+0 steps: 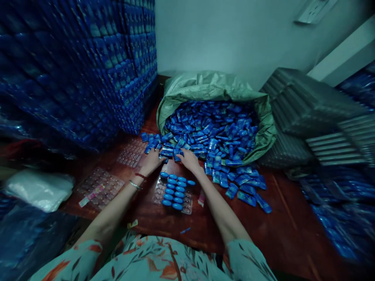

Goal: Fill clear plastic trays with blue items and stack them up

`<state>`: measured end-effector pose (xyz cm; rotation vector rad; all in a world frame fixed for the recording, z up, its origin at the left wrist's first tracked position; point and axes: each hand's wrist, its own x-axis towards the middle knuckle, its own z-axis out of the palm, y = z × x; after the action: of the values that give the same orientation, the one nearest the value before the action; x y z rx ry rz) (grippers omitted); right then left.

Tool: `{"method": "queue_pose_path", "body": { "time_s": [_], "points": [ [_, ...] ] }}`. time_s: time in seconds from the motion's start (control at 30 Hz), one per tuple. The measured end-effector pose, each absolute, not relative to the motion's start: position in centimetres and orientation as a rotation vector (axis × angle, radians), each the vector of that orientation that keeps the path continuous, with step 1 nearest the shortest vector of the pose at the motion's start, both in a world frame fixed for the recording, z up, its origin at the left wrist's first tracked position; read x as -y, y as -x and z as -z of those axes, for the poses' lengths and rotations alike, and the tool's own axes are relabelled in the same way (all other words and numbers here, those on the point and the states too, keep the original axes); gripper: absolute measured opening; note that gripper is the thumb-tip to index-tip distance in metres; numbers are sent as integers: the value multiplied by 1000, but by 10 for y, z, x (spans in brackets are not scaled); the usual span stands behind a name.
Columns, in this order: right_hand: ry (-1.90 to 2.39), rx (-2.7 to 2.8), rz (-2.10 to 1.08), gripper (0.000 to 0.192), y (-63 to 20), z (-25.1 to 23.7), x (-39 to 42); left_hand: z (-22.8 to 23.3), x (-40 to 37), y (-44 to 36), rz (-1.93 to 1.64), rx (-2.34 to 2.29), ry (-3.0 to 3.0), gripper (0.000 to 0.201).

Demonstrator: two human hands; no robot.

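Small shiny blue packets (211, 128) spill in a heap from the mouth of a large pale green sack (268, 128). At the heap's near edge, my left hand (152, 160) has its fingers curled round a blue packet. My right hand (190, 160), close beside it, grips another blue packet (177, 153) between thumb and fingers. Just below my hands is a clear plastic tray (188, 206) of moulded pockets, with two columns of blue oval pieces (175, 192) on it. One oval piece pokes out on the right side.
Clear moulded trays (99, 185) lie on the reddish-brown table (234, 226) to the left. Tall stacks of filled blue packs (88, 70) rise at left. Grey stacked trays (310, 101) stand at right. Loose packets (247, 189) lie right of my hands. A clear plastic bag (39, 189) sits far left.
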<state>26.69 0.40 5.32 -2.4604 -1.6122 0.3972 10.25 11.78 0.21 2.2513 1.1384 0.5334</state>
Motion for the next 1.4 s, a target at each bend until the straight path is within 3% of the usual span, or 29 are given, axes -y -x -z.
{"method": "queue_pose_path", "body": {
  "time_s": [0.13,0.27,0.4,0.47,0.63,0.87,1.13,1.4],
  "points": [
    [2456,1668,-488,51,-262,-46,-32,3,-117,-106,-433,-1112,-2302,33],
    [2427,1646,-503,46,-277,-48,-14,0,-112,-85,-447,-988,-2283,19],
    [2336,1430,-370,34,-305,-50,47,-4,-93,-35,-587,-999,-2196,23],
    [2071,1174,-350,31,-309,-46,90,-6,-75,-6,-660,-1042,-2134,26],
    [1764,854,-466,28,-268,-27,170,-17,-19,26,-652,-1041,-1963,25],
    [1770,1243,-177,17,-220,-4,163,-12,-15,-11,-748,-803,-2286,24],
    [1851,1731,-254,19,-245,-29,149,-12,-28,-11,-404,-462,-2709,40],
    [2221,2041,-66,19,-236,-51,140,-38,-28,-47,76,-297,-2927,17]
  ]
}}
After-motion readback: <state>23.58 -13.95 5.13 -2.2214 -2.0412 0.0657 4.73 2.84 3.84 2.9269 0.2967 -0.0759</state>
